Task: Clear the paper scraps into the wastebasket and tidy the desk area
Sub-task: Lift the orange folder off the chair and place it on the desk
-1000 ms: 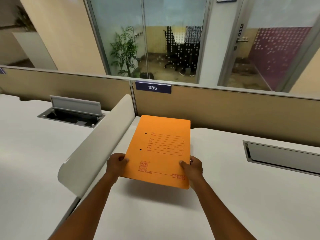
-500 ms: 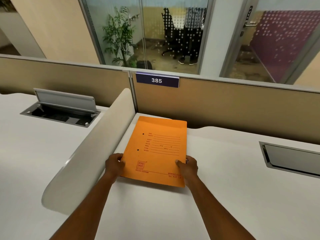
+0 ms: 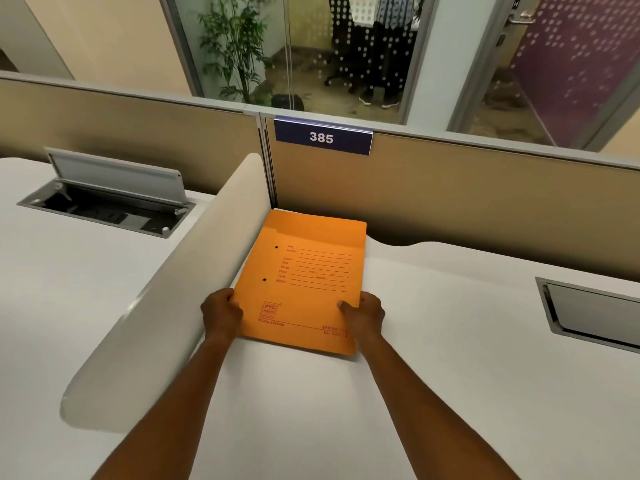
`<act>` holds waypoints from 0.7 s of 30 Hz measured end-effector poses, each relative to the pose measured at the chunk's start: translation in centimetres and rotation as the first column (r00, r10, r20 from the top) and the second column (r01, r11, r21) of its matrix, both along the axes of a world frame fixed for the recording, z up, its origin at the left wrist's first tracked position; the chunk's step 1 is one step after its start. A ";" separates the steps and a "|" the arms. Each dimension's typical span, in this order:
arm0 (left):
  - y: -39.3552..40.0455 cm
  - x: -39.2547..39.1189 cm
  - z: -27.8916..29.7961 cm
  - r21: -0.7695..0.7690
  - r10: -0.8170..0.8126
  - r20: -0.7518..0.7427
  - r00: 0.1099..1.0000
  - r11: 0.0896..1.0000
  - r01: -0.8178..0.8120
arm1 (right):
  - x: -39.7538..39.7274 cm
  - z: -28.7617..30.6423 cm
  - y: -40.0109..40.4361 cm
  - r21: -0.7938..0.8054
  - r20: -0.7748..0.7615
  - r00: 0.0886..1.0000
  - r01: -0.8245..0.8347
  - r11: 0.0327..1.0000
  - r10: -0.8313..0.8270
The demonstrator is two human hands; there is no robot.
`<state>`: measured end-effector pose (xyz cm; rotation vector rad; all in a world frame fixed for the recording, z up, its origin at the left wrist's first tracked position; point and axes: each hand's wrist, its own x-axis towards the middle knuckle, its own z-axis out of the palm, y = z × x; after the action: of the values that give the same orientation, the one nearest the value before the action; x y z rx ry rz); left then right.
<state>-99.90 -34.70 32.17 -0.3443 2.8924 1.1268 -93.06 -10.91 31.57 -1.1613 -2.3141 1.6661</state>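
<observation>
Both hands, L [image 3: 221, 311] & R [image 3: 365, 315], grip folder [image 3: 304, 271] by near corners, flat on table [image 3: 433, 375], beside divider [image 3: 180, 289].

Counts on and around the desk

One orange folder [image 3: 301, 278], two hands [image 3: 221, 311] [image 3: 365, 315], two cable hatches [image 3: 107, 195] [image 3: 595, 313], one curved divider [image 3: 166, 299], one number plate [image 3: 322, 137], one plant [image 3: 239, 39] at upper centre.

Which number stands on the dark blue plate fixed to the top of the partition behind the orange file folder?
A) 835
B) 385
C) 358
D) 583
B: the dark blue plate on the beige partition, above and behind the orange file folder, bears the white digits 385.
</observation>
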 end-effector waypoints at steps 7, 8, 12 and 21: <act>0.8 0.1 0.5 -0.045 0.024 -0.053 0.998 0.999 -0.026 | -0.5 -0.1 -1.1 0.055 0.032 0.998 -0.047 0.997 0.045; 1.0 0.0 0.5 -0.050 0.020 -0.055 0.998 0.998 -0.023 | -0.6 0.1 -1.0 0.072 0.039 0.997 -0.062 0.995 0.059; 1.2 0.0 1.2 -0.056 0.013 -0.039 0.999 0.998 -0.015 | -0.8 0.3 -0.9 0.131 0.079 0.996 -0.057 0.990 0.047; 1.0 1.2 1.8 0.061 -0.043 -0.072 0.996 0.997 0.048 | 0.9 1.2 -0.6 0.268 0.169 0.984 -0.108 0.957 0.064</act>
<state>-98.74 -33.70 33.99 -0.2405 2.9007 1.2436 -92.14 -11.50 32.75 -1.1865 -2.6235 1.2557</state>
